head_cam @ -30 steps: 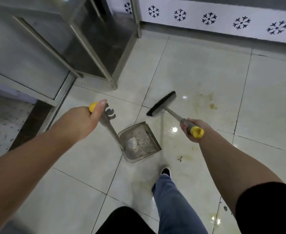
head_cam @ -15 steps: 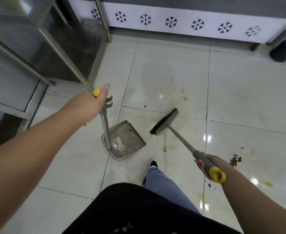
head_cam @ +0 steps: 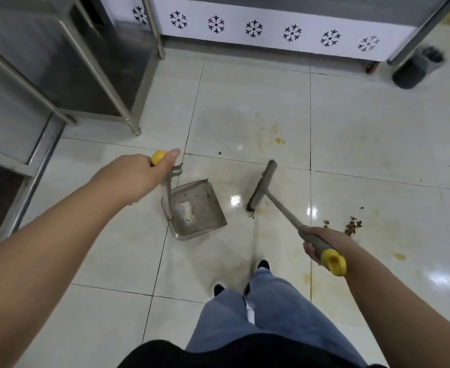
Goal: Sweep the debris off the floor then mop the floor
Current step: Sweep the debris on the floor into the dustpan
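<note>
My left hand (head_cam: 136, 176) grips the yellow-capped top of a long-handled grey dustpan (head_cam: 196, 208). The pan rests on the white tiled floor (head_cam: 245, 102) with a pale scrap and dust inside. My right hand (head_cam: 322, 243) grips the grey handle of a broom (head_cam: 261, 185) near its yellow end. The brush head touches the floor just right of the pan. A small pile of brown debris (head_cam: 352, 225) lies on the tile beyond my right hand. Yellowish stains (head_cam: 279, 140) mark several tiles.
Steel shelving legs (head_cam: 136, 128) stand at the left. A white panel with snowflake prints (head_cam: 253, 29) runs along the back. A dark bin (head_cam: 417, 67) sits at the back right beside a steel leg. My feet and jeans (head_cam: 263, 296) are at the bottom centre.
The view has swung right, showing more floor and the bin. The brush head has turned and shifted right of the pan. The dustpan stays on the floor in my left hand.
</note>
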Motion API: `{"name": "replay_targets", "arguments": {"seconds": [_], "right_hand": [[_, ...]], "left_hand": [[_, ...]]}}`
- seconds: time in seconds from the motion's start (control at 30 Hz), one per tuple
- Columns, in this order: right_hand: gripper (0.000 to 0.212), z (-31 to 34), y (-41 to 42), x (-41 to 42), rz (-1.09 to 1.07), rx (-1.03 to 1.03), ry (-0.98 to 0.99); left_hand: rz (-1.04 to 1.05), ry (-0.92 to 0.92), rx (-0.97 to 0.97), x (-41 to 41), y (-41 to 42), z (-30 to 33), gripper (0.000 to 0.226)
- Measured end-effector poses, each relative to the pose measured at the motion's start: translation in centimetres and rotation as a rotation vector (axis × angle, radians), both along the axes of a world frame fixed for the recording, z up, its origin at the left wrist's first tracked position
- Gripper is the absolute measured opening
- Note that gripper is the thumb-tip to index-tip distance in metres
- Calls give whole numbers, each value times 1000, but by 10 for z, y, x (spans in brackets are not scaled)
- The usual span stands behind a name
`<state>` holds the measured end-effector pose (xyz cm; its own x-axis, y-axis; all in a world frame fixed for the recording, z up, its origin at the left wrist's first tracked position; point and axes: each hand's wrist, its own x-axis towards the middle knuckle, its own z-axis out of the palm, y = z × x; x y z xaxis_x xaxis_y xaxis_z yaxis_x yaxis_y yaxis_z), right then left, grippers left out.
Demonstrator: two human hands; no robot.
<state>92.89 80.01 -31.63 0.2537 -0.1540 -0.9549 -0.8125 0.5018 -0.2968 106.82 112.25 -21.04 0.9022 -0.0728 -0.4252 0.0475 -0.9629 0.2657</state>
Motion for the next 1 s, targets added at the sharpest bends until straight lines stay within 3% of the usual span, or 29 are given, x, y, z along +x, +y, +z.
{"name": "replay_targets", "arguments": {"seconds": [0.17,0.37,0.5,0.73,1.0], "right_hand": [[21,21,-16,8,118,157,115],[7,-15,-1,25,57,299,120],[13,-44,-16,36,-90,542,118],[29,-76,-145,33,-134,675,191],[41,-68,-288,-24,-131,609,275]], "left_hand": [[-7,-72,55,-19,0,-4,87],[113,-34,52,-42,-36,-17,80],[129,-36,94,-49,-77,-16,79],[123,-37,234,-28,-159,-7,81],[-94,15,381,-31,-227,-1,85]]}}
